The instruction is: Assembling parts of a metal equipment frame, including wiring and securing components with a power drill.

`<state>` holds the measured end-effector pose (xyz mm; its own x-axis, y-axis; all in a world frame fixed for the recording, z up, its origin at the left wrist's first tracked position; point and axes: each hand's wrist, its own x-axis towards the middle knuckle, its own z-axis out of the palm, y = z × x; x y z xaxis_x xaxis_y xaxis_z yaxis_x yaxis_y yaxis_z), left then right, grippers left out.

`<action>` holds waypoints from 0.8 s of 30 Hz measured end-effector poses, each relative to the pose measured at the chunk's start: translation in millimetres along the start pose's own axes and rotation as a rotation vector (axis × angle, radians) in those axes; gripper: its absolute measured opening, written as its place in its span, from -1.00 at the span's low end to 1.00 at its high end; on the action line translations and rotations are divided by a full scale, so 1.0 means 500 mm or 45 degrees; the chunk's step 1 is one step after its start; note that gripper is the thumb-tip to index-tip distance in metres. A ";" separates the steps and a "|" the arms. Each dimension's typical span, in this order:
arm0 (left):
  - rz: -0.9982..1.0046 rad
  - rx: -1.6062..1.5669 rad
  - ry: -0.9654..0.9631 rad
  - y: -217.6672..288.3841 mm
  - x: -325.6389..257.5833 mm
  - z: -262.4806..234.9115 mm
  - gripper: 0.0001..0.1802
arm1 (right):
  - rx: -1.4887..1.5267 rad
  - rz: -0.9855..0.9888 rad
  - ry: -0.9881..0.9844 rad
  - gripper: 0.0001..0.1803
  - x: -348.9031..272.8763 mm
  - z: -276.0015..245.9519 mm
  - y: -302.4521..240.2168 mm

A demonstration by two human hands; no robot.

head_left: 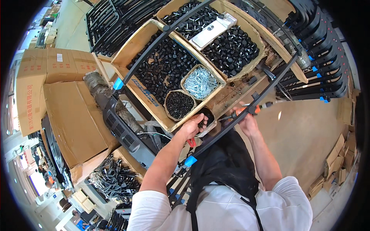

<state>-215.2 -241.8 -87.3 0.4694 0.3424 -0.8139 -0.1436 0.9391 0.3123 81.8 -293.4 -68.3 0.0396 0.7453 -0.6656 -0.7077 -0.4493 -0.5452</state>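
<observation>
My left hand (194,126) reaches into a small round tub (211,122) of black bits at the near corner of a wooden tray. Its fingers are curled together, and what lies between them is too small to make out. Further right, my right hand (247,124) is wrapped round an orange-and-black power screwdriver (252,109), its shaft pointing left. A black metal frame (231,124) with blue tape at its corners surrounds the tray and crosses in front of both hands. Beside the left hand stand a tub of small black screws (179,104) and a box of silver screws (200,82).
Black knobs (163,61) fill the wooden tray (140,90); a second carton holds black-headed bolts (231,50) and a white box (214,30). Large cardboard boxes (73,119) stand left, above bundled cables (115,179). Black frames (323,57) are stacked at right.
</observation>
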 end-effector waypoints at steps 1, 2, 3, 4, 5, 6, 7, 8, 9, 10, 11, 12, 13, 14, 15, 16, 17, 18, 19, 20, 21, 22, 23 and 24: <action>-0.005 -0.026 -0.037 0.008 -0.011 0.013 -0.66 | 0.019 -0.022 0.039 -0.41 -0.027 -0.013 -0.002; 0.009 -0.023 -0.044 0.011 -0.016 0.012 -0.66 | 0.014 -0.034 0.029 -0.41 -0.050 -0.035 -0.006; 0.014 -0.090 -0.119 0.009 -0.018 0.004 -0.66 | -0.048 -0.030 0.006 -0.40 -0.069 -0.066 -0.009; 0.019 -0.159 -0.193 0.004 -0.018 -0.001 -0.66 | -0.110 -0.025 -0.018 -0.38 -0.086 -0.083 -0.010; 0.037 -0.162 -0.186 -0.002 -0.023 -0.010 -0.66 | -0.115 -0.024 -0.037 -0.38 -0.110 -0.057 -0.022; 0.078 -0.152 -0.110 -0.008 -0.027 -0.018 -0.66 | -0.156 -0.082 -0.008 -0.36 -0.140 -0.034 -0.041; 0.118 -0.140 -0.047 -0.013 -0.027 -0.019 -0.65 | -0.199 -0.150 0.028 -0.33 -0.168 -0.012 -0.064; 0.135 -0.139 -0.054 -0.023 -0.020 -0.021 -0.65 | -0.206 -0.162 0.016 -0.33 -0.180 -0.009 -0.072; 0.206 0.010 0.094 -0.034 -0.013 -0.021 -0.65 | -0.276 -0.219 0.028 -0.32 -0.190 -0.008 -0.079; 0.271 0.155 0.241 -0.040 -0.010 -0.012 -0.65 | -0.347 -0.276 0.048 -0.31 -0.202 -0.008 -0.089; 0.285 0.190 0.280 -0.043 -0.010 -0.010 -0.65 | -0.395 -0.304 0.050 -0.31 -0.213 -0.007 -0.099; 0.298 0.182 0.275 -0.044 -0.011 -0.010 -0.65 | -0.405 -0.312 0.042 -0.31 -0.227 -0.004 -0.111; 0.279 0.083 0.241 -0.038 -0.023 -0.005 -0.66 | -0.495 -0.358 -0.003 -0.31 -0.247 0.009 -0.128; 0.260 -0.018 0.207 -0.029 -0.038 0.002 -0.66 | -0.585 -0.403 -0.049 -0.32 -0.267 0.023 -0.146; 0.263 -0.041 0.149 -0.023 -0.054 0.008 -0.68 | -0.701 -0.458 -0.150 -0.35 -0.290 0.036 -0.167; 0.284 -0.053 0.154 -0.014 -0.077 0.025 -0.68 | -0.711 -0.462 -0.173 -0.35 -0.312 0.064 -0.194; 0.354 -0.038 0.101 -0.009 -0.101 0.040 -0.69 | -0.907 -0.559 -0.325 -0.35 -0.336 0.098 -0.219; 0.418 -0.021 0.044 -0.007 -0.117 0.053 -0.70 | -1.101 -0.658 -0.470 -0.35 -0.353 0.120 -0.242; 0.466 -0.012 0.015 -0.007 -0.129 0.063 -0.72 | -1.546 -0.877 -0.628 -0.30 -0.345 0.131 -0.277; 0.490 -0.025 0.020 -0.010 -0.142 0.074 -0.72 | -1.556 -0.887 -0.653 -0.30 -0.344 0.148 -0.279; 0.557 -0.043 0.036 -0.015 -0.157 0.086 -0.73 | -1.486 -0.752 -0.559 -0.29 -0.344 0.174 -0.271; 0.636 -0.066 0.067 -0.021 -0.175 0.091 -0.73 | -1.414 -0.619 -0.487 -0.28 -0.340 0.199 -0.265; 0.690 -0.060 0.081 -0.029 -0.186 0.090 -0.72 | -1.314 -0.620 -0.570 -0.30 -0.326 0.210 -0.258; 0.737 -0.091 0.114 -0.041 -0.196 0.091 -0.72 | -1.329 -0.623 -0.635 -0.30 -0.312 0.223 -0.247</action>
<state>-218.6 -296.1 8.5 0.2225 0.7980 -0.5601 -0.4141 0.5975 0.6867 84.5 -299.3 159.9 -0.2921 0.9462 -0.1391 0.2095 -0.0786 -0.9747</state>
